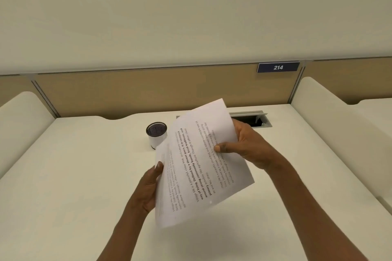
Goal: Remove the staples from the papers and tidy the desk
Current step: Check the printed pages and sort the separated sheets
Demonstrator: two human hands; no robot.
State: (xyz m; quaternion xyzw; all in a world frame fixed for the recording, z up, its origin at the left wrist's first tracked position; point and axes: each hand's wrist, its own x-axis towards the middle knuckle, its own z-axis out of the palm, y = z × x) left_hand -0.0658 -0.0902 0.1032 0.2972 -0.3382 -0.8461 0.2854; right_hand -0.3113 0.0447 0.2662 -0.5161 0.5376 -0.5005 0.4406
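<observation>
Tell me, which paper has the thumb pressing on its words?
The top paper, fanned toward the right: the right hand lays its thumb on the print. The left hand holds the under paper by its edge.

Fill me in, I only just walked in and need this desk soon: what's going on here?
A person is holding white printed paper sheets above the cream desk. The left hand holds the sheets' left edge; the right hand pinches the far side, thumb on top. The sheets look fanned apart, and no staple is visible. A black mesh pen cup with a white band stands behind them.
</observation>
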